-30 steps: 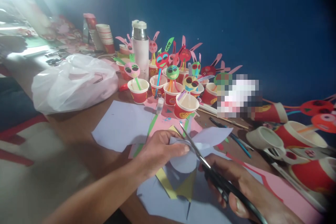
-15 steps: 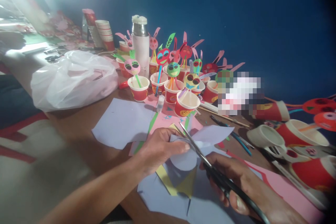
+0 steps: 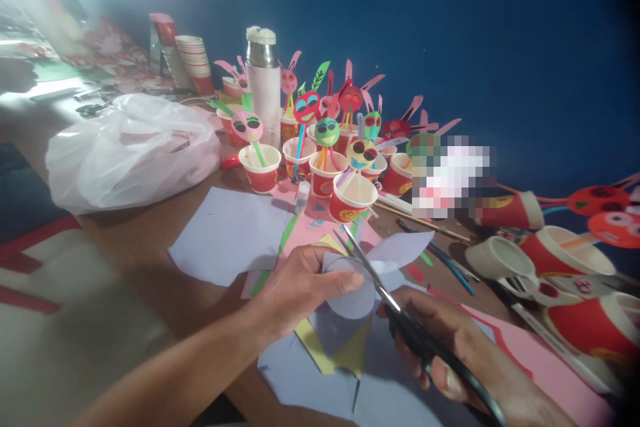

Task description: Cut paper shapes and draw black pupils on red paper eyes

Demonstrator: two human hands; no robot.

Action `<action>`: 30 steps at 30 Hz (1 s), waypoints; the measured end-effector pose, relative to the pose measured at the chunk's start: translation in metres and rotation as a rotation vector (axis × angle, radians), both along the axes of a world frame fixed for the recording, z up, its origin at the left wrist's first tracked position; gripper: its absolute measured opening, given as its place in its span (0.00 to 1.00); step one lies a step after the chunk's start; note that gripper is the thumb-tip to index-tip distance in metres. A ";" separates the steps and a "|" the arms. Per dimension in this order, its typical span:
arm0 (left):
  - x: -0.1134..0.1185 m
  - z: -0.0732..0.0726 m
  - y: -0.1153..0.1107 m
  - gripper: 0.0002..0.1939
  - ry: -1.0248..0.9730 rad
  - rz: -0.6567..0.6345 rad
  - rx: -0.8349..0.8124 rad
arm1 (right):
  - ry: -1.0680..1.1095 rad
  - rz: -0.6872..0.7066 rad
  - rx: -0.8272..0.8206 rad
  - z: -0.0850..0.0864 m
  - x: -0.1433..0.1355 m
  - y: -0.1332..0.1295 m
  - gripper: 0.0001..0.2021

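Observation:
Between thumb and fingers, my left hand (image 3: 313, 287) pinches a lavender paper piece (image 3: 353, 300) with a rounded, cut lower edge. My right hand (image 3: 440, 333) grips the black handles of a pair of scissors (image 3: 383, 290). The metal blades are parted a little and lie along the curved edge of the paper, close to my left thumb. A strip of the same paper curls off to the right of the blades. Underneath lie lavender sheets (image 3: 310, 380) and yellow paper scraps (image 3: 316, 347).
Behind my hands stand several red-and-white paper cups (image 3: 354, 203) with paper faces on straws. A white flask (image 3: 264, 97) rises among them. A white plastic bag (image 3: 133, 153) sits at left, a lavender sheet (image 3: 225, 237) before it. Pens (image 3: 453, 263) and tipped cups (image 3: 565, 250) lie at right.
The scissor blades look slightly wider apart and sit a bit further round the paper's edge. The whole view has shifted slightly; both hands keep their holds.

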State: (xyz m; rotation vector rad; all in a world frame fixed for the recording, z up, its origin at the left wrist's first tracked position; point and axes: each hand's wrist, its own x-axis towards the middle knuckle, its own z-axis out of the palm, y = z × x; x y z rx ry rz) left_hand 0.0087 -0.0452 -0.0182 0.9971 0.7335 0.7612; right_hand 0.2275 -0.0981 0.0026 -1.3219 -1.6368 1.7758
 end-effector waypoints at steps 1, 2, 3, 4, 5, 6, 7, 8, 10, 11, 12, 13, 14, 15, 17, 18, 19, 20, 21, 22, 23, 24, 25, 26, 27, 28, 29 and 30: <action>0.000 0.000 0.000 0.15 -0.001 0.003 -0.002 | 0.000 0.001 -0.006 -0.001 0.001 0.000 0.30; 0.000 0.000 0.000 0.15 0.000 0.005 -0.008 | -0.005 0.004 -0.012 -0.003 0.002 0.000 0.30; 0.000 0.000 0.000 0.14 0.002 0.005 -0.014 | -0.007 0.006 -0.014 -0.004 0.003 -0.001 0.29; 0.000 0.001 0.000 0.13 0.005 0.004 -0.022 | -0.001 0.007 -0.018 -0.006 0.004 -0.001 0.29; 0.000 0.001 0.000 0.12 0.009 -0.001 -0.031 | 0.006 0.007 -0.023 -0.007 0.005 0.000 0.28; 0.000 0.001 0.000 0.11 0.012 -0.004 -0.039 | 0.011 0.003 -0.032 -0.009 0.006 0.000 0.27; 0.000 0.001 0.000 0.11 0.015 -0.005 -0.048 | 0.012 0.001 -0.045 -0.010 0.007 0.000 0.26; 0.000 0.002 0.001 0.10 0.018 -0.004 -0.054 | 0.013 0.002 -0.052 -0.011 0.008 0.000 0.25; 0.000 0.002 0.001 0.11 0.022 0.000 -0.062 | 0.006 0.017 -0.039 -0.011 0.008 0.000 0.25; 0.000 0.003 0.001 0.11 0.018 0.000 -0.066 | 0.006 0.030 -0.023 -0.010 0.007 0.000 0.26; 0.000 0.004 0.001 0.10 0.014 0.000 -0.071 | 0.011 0.042 -0.009 -0.009 0.007 0.001 0.27; 0.000 0.005 0.002 0.10 0.013 0.001 -0.077 | 0.013 0.051 0.000 -0.008 0.006 0.001 0.27; 0.001 0.006 0.002 0.09 0.013 0.002 -0.084 | 0.010 0.056 0.005 -0.006 0.005 0.002 0.28; 0.001 0.007 0.002 0.09 0.014 0.003 -0.094 | 0.002 0.058 0.005 -0.005 0.004 0.002 0.29; 0.001 0.009 0.002 0.08 0.020 0.005 -0.107 | -0.014 0.060 0.003 -0.003 0.002 0.002 0.32; 0.001 0.009 0.002 0.07 0.020 0.005 -0.108 | -0.025 0.059 0.002 -0.003 0.002 0.002 0.33; 0.001 0.010 0.002 0.07 0.018 0.004 -0.107 | -0.035 0.058 -0.001 -0.003 0.002 0.002 0.34; 0.001 0.010 0.002 0.07 0.016 0.006 -0.104 | -0.042 0.054 -0.006 -0.003 0.002 0.002 0.35; 0.001 0.010 0.002 0.06 0.016 0.007 -0.100 | -0.047 0.049 -0.012 -0.003 0.002 0.002 0.36; 0.001 0.009 0.001 0.06 0.017 0.006 -0.096 | -0.050 0.045 -0.014 -0.003 0.002 0.002 0.36; 0.001 0.009 0.001 0.06 0.018 0.007 -0.092 | -0.050 0.041 -0.016 -0.003 0.002 0.001 0.37; 0.000 0.008 0.001 0.06 0.023 0.008 -0.088 | -0.045 0.039 -0.023 -0.003 0.002 0.001 0.38; 0.000 0.008 0.001 0.06 0.028 0.007 -0.083 | -0.043 0.035 -0.030 -0.003 0.002 0.000 0.38; 0.000 0.007 0.001 0.06 0.032 0.005 -0.077 | -0.040 0.030 -0.038 -0.002 0.002 0.000 0.39; 0.000 0.007 0.002 0.06 0.037 0.003 -0.072 | -0.040 0.021 -0.047 -0.002 0.002 -0.001 0.40; 0.000 0.007 0.002 0.06 0.046 0.004 -0.070 | -0.039 0.015 -0.057 -0.001 0.002 -0.001 0.40; -0.001 0.008 0.002 0.06 0.060 0.006 -0.068 | -0.037 0.010 -0.063 -0.001 0.002 -0.001 0.40; -0.001 0.008 0.002 0.06 0.075 0.009 -0.066 | -0.033 0.010 -0.065 -0.001 0.002 -0.002 0.40</action>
